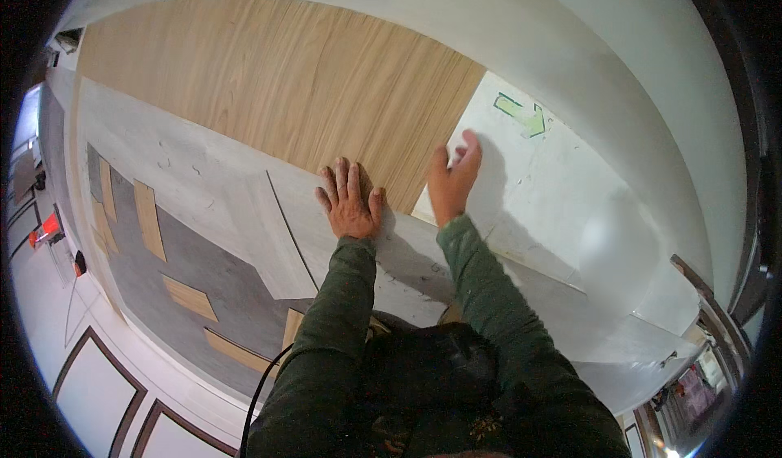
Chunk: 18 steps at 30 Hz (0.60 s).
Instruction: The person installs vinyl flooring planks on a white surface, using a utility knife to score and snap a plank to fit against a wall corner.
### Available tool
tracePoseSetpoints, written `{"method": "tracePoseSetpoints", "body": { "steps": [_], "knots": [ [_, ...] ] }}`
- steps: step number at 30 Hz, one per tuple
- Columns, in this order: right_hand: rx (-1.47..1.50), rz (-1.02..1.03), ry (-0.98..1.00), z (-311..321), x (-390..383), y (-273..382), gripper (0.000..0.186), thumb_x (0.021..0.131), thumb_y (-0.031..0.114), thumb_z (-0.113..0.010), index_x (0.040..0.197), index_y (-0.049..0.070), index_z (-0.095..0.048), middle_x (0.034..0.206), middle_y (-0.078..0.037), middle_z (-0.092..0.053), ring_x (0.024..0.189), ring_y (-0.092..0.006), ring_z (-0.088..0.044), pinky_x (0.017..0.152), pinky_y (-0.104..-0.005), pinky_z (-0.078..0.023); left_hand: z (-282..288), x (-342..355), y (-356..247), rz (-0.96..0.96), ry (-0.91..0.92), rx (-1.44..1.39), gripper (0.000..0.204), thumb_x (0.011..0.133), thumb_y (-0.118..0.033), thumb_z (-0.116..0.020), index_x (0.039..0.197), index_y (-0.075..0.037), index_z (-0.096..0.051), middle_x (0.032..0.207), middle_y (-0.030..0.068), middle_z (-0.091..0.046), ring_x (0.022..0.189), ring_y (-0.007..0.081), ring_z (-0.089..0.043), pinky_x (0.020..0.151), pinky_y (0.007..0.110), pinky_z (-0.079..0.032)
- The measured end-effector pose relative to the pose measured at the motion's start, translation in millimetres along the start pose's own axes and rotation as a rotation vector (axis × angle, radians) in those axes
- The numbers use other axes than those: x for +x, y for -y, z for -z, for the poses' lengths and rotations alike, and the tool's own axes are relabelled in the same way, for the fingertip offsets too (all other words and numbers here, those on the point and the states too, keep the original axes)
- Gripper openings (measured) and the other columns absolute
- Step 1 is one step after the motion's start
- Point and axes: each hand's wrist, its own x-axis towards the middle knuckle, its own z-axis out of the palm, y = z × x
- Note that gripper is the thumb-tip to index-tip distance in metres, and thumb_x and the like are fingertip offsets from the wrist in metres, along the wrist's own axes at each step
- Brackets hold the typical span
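Observation:
A large light wood-grain sheet (277,75) covers the far left and middle of the work surface. My left hand (352,208) lies flat with fingers spread over the sheet's near edge, its palm on the pale grey surface (212,150). Beside the sheet's right-hand edge is my right hand (454,183), with fingers partly bent and thumb apart; nothing shows in it. It is over or just above a white surface (538,189), and I cannot tell whether it touches. A green arrow mark (521,114) sits beyond it on the white.
Several wood-grain strips (150,220) lie on a darker grey surface (220,254) to the left. A thin dark line (292,232) crosses the pale surface near my left forearm. Dark-framed white panels (98,389) stand at lower left. A black cable (259,397) runs beside my left arm.

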Motion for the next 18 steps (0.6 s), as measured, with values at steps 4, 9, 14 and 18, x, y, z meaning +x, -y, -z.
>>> {"method": "tracePoseSetpoints", "body": {
  "steps": [4, 9, 14, 18],
  "knots": [
    [0.208, -0.247, -0.095, -19.0, 62.8, 24.1, 0.06, 0.081, 0.012, -0.058, 0.133, -0.009, -0.036, 0.119, -0.019, -0.05, 0.107, -0.0291, -0.049, 0.093, -0.038, -0.04, -1.3, 1.9, 0.2, 0.023, -0.012, -0.054, 0.061, 0.094, -0.048, -0.039, 0.142, -0.01, -0.038, 0.154, 0.0098, -0.027, 0.145, 0.0366, -0.012, 0.111, 0.062, -0.005],
    [0.229, -0.413, -0.161, -31.4, 88.7, 20.7, 0.063, 0.075, 0.016, -0.061, 0.128, -0.01, -0.04, 0.122, -0.024, -0.049, 0.114, -0.0343, -0.049, 0.097, -0.041, -0.04, -2.1, 1.9, 2.4, 0.039, 0.032, -0.03, 0.059, 0.095, -0.046, -0.038, 0.141, -0.01, -0.039, 0.154, 0.0087, -0.028, 0.145, 0.0363, -0.013, 0.112, 0.061, -0.006],
    [0.168, -0.48, -0.198, -38.0, 83.1, 46.4, 0.059, 0.073, 0.015, -0.063, 0.124, -0.008, -0.045, 0.114, -0.022, -0.056, 0.106, -0.0355, -0.055, 0.091, -0.043, -0.045, -1.5, 1.1, 6.0, 0.053, 0.034, -0.018, 0.058, 0.094, -0.043, -0.038, 0.142, -0.01, -0.039, 0.154, 0.007, -0.028, 0.145, 0.0363, -0.012, 0.112, 0.06, -0.006],
    [0.232, -0.466, -0.224, -38.9, 104.0, 11.2, 0.058, 0.076, 0.009, -0.063, 0.127, -0.011, -0.042, 0.105, -0.01, -0.055, 0.09, -0.0169, -0.052, 0.081, -0.0301, -0.044, 3.5, 5.7, -0.8, 0.047, 0.079, -0.061, 0.058, 0.094, -0.042, -0.037, 0.142, -0.01, -0.038, 0.155, 0.0079, -0.027, 0.145, 0.0362, -0.011, 0.113, 0.06, -0.003]
  ]
}}
